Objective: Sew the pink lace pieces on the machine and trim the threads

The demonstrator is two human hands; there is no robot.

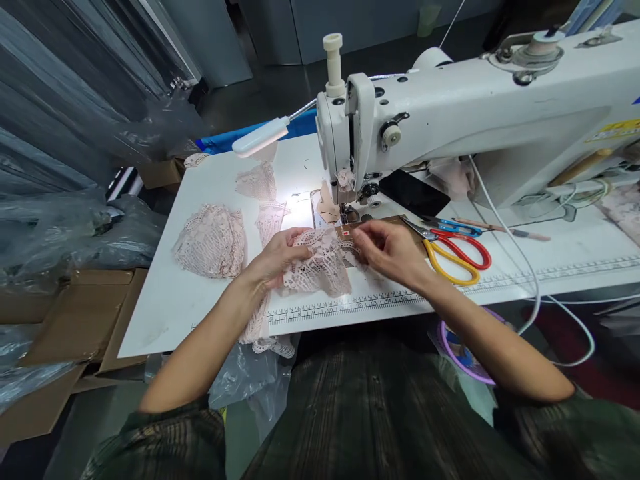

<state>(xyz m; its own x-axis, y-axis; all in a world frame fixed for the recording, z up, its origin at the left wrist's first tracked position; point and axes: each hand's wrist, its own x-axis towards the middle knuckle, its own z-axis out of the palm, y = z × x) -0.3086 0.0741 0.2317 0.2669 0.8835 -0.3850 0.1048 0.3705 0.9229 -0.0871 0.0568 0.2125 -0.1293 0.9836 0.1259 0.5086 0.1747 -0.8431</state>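
Note:
My left hand (280,259) is closed on a piece of pale pink lace fabric (323,267), thumb on top, just in front of the sewing machine's presser foot (345,215). At the lace's right edge, my right hand (387,250) has its thumb and forefinger pinched together on what looks like the lace trim; its other fingers curl in. The white sewing machine (450,107) stands behind both hands, its lamp (261,138) lighting the needle area. A heap of the same lace (213,240) lies left of my left hand, and more lace hangs over the table's front edge.
Right of my right hand lie yellow-handled scissors (453,263), red-handled scissors (465,248) and a blue-handled tool (453,227). A black phone-like slab (415,193) rests under the machine arm. A printed ruler (340,305) runs along the front edge. Cardboard boxes (85,313) stand left.

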